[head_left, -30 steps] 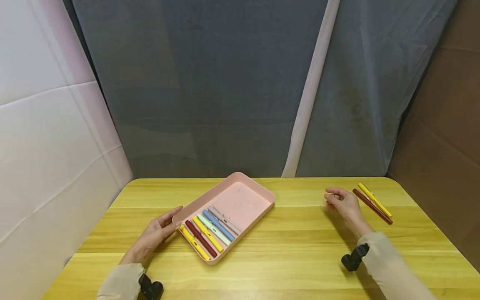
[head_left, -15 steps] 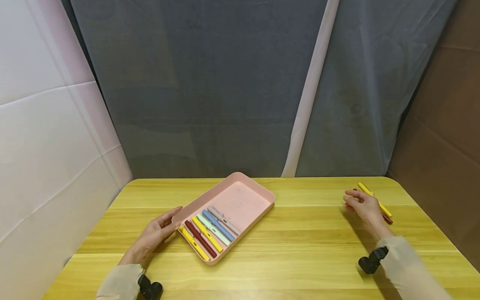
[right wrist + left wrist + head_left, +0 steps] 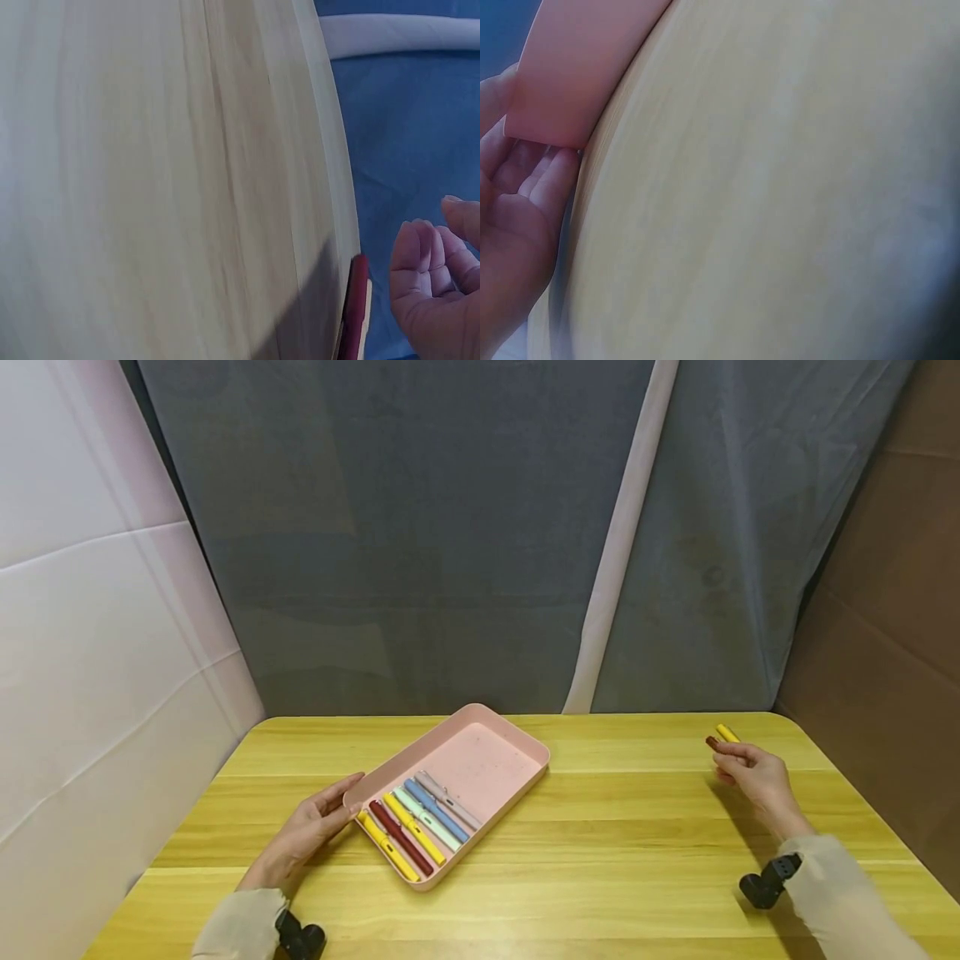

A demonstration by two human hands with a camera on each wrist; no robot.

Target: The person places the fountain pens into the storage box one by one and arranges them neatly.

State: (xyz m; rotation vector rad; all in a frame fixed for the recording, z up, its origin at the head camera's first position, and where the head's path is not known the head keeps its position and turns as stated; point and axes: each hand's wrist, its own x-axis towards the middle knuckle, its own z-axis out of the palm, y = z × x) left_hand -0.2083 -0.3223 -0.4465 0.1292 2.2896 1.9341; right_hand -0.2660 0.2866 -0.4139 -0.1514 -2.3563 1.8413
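Observation:
My left hand (image 3: 307,828) holds the near-left corner of a pink tray (image 3: 517,793), thumb and fingers on either side of it; the left wrist view shows fingertips against the tray's end wall (image 3: 570,82). Over at the right, my right hand (image 3: 761,783) hovers above a dark red pen (image 3: 712,742) and a yellow pen (image 3: 726,732), covering most of both. In the right wrist view the thumb stands apart from the loosely bent fingers, with nothing between them, beside the red pen (image 3: 355,304).
Several pens lie side by side in the tray's near half, among them a blue pen (image 3: 437,810), a mint pen (image 3: 427,818) and a grey pen (image 3: 450,800). The wooden table (image 3: 600,877) ends at a dark grey curtain (image 3: 465,543) at the back.
My right hand has moved rightward, from left of the two loose pens to over them. The left hand and the tray have stayed in place.

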